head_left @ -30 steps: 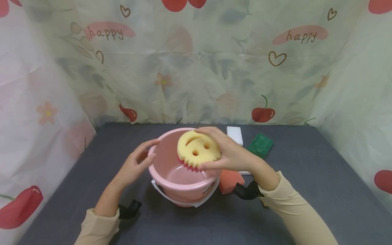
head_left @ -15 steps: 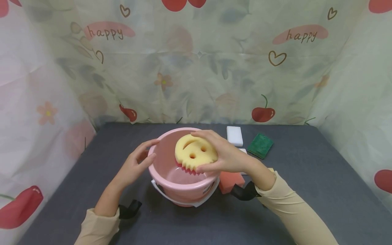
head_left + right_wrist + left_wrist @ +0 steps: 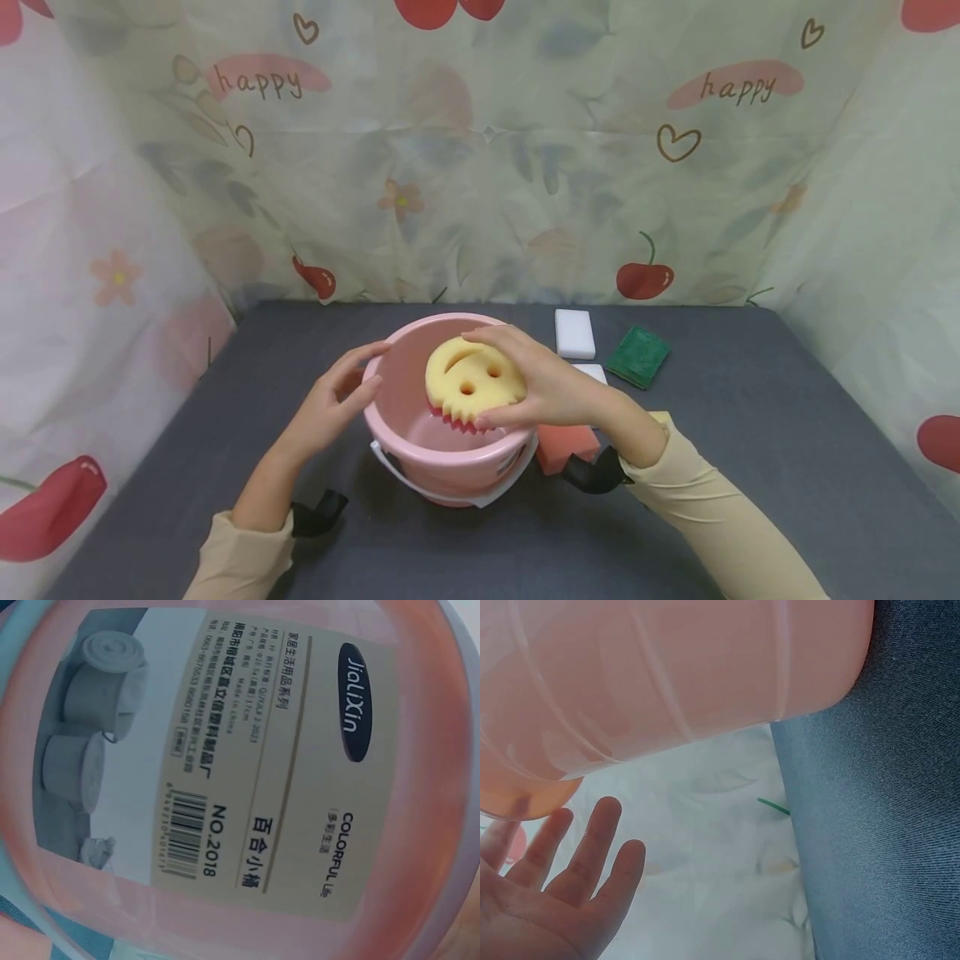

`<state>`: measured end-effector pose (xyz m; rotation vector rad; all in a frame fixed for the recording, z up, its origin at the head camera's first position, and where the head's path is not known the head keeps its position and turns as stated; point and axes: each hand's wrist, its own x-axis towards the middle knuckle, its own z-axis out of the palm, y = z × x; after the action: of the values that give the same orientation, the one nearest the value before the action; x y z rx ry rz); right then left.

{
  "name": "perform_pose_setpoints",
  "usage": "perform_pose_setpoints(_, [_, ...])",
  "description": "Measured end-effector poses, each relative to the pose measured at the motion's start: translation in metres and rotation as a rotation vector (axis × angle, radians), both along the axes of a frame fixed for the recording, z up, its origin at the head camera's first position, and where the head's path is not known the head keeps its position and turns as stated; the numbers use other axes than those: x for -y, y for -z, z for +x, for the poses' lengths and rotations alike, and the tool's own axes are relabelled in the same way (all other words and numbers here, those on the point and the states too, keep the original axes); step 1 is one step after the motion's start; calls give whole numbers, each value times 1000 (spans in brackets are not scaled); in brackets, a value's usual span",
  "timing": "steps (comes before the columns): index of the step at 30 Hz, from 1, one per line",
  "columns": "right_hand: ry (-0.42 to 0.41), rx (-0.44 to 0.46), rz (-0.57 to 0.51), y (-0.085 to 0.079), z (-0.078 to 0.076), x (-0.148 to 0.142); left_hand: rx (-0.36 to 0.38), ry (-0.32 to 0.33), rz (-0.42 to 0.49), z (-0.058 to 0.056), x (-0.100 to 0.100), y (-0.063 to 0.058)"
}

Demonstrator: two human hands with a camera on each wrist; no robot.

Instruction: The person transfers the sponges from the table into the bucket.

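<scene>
A pink bucket (image 3: 405, 379) stands upright on the dark table, its white handle (image 3: 483, 500) hanging down in front. Over its opening my right hand (image 3: 558, 387) grips a round yellow-and-red smiley-face sponge (image 3: 474, 375) between thumb and fingers; its lower edge dips below the rim. My left hand (image 3: 330, 408) touches the bucket's left rim with fingertips and thumb. The left wrist view shows the left hand (image 3: 562, 892) with its fingers spread beside the bucket wall (image 3: 705, 660). A printed label (image 3: 255, 765) on the bucket fills the right wrist view, where the sponge is hidden.
Right of the bucket lie an orange-red block (image 3: 566, 448), a white block (image 3: 574, 333), a partly hidden second white block (image 3: 592, 372) and a green scouring pad (image 3: 637, 357). Something yellow (image 3: 660, 416) peeks out behind the right forearm. Patterned curtains (image 3: 487, 167) enclose the table (image 3: 420, 558).
My right hand has moved slightly left and down, bringing the sponge lower into the bucket's opening. The left hand and the bucket have stayed in place.
</scene>
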<state>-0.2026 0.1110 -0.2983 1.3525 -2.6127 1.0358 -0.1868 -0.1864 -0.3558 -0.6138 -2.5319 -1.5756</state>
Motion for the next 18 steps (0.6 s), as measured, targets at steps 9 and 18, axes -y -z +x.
perform_pose_setpoints(9, [-5,-13,12,0,0,1,0,3,7,0,0,1])
perform_pose_setpoints(18, [1,-9,45,2,-2,3,4,0,3,0,0,1])
